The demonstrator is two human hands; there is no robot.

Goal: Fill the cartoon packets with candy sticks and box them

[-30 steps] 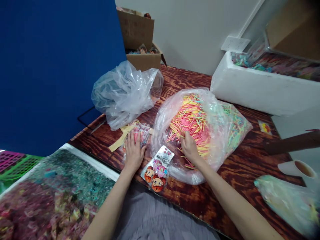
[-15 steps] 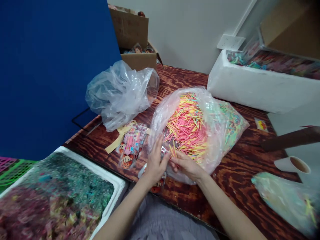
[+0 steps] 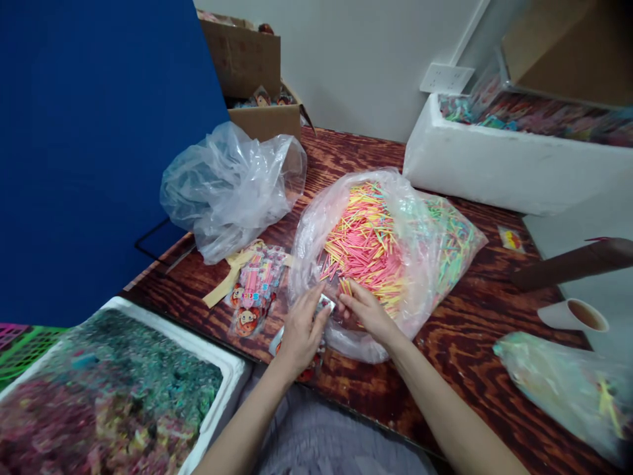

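Note:
An open clear plastic bag [image 3: 316, 227] full of thin pink, yellow and green sticks [image 3: 368, 247] lies in front of me. At its near edge my left hand [image 3: 301, 330] is closed on a small printed packet [image 3: 325, 304], mostly hidden by the fingers. My right hand [image 3: 364, 310] pinches a few yellow and pink sticks [image 3: 345, 286] just right of that packet. Under my left wrist lie more cartoon-printed packets [image 3: 307, 373], partly covered. To the left sits a pile of filled packets [image 3: 254, 280] beside a pale yellow strip [image 3: 222, 284].
A crumpled clear bag [image 3: 237, 188] lies behind the pile, near a cardboard box [image 3: 264, 122]. Foam boxes stand at the back right [image 3: 494, 161] and front left [image 3: 232, 369]. On the right are a paper cup [image 3: 558, 314], a brown tube [image 3: 568, 267] and a plastic bag [image 3: 548, 376].
My right hand has drawn the sticks slightly up, and they are more hidden in its fingers. My left hand's fingers have curled in more around the packet. The whole view has shifted slightly.

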